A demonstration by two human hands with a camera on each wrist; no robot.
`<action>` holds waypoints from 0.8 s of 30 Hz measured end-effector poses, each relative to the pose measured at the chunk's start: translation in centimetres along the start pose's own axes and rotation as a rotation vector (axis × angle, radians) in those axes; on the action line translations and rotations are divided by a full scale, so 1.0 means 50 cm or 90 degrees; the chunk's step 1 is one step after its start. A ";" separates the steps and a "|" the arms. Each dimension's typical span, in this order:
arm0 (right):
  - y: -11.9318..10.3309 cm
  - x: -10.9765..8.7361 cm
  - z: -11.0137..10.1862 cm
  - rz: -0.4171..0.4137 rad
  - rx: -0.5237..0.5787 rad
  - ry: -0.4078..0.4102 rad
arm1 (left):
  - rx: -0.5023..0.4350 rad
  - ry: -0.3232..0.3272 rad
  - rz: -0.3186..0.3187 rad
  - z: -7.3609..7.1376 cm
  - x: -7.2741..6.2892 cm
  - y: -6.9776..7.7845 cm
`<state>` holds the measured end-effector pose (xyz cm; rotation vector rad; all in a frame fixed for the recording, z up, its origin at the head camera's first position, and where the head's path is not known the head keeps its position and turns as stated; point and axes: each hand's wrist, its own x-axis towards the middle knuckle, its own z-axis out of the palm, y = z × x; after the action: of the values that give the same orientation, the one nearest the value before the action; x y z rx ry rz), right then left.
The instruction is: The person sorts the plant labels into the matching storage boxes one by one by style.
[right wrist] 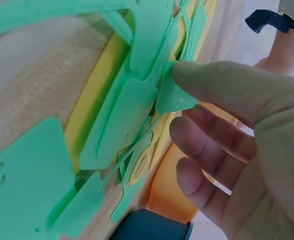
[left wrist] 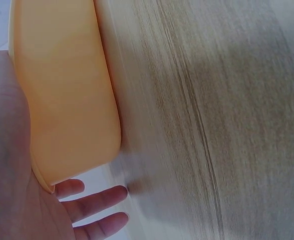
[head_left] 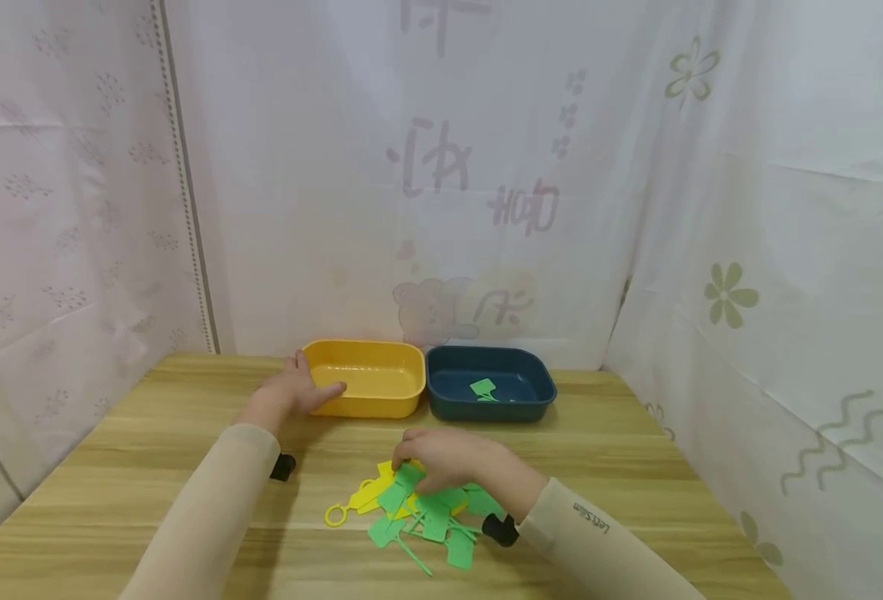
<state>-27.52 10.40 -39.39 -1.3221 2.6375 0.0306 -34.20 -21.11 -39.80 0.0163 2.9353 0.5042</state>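
A yellow tub (head_left: pixel 366 412) stands on the table, and my left hand (head_left: pixel 295 389) rests on its left corner. In the left wrist view the thumb lies along the rim while the other fingers (left wrist: pixel 99 202) stretch out straight past the corner. My right hand (head_left: pixel 449 460) is over a heap of green and yellow plastic tags. Its thumb and forefinger pinch a green tag (right wrist: pixel 174 92) at the top of the heap. Several green tags (head_left: pixel 459 550) have thin tails; a yellow tag (head_left: pixel 336 514) ends in a ring.
A dark blue tub (head_left: pixel 492 411) stands right beside the yellow one, with green tags (head_left: pixel 482 387) inside. White patterned curtains (head_left: pixel 321 167) hang behind and at both sides of the wooden table (head_left: pixel 606 492). Black wrist devices (head_left: pixel 500 529) sit at the sleeves.
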 end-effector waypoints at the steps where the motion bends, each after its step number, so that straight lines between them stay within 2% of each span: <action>1: 0.002 0.000 0.001 -0.001 -0.004 0.006 | -0.008 0.002 0.001 0.003 0.000 -0.001; 8: 0.013 -0.012 -0.009 -0.001 -0.007 0.039 | -0.045 0.017 0.011 0.010 -0.002 -0.005; 13: 0.028 -0.027 -0.021 0.011 0.073 0.026 | -0.036 0.003 0.005 0.016 -0.005 -0.007; 17: 0.040 -0.044 -0.051 0.020 0.140 0.042 | -0.029 0.005 0.009 0.013 -0.007 -0.005; 20: 0.052 -0.059 -0.089 0.030 0.165 0.086 | -0.025 0.010 0.014 0.004 -0.008 -0.002; 24: 0.077 -0.080 -0.138 0.065 0.171 0.185 | -0.013 0.010 0.012 0.000 -0.006 -0.001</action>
<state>-29.37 15.19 -32.15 -1.1774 2.8133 -0.5210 -33.93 -21.14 -39.78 0.0365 2.9481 0.5401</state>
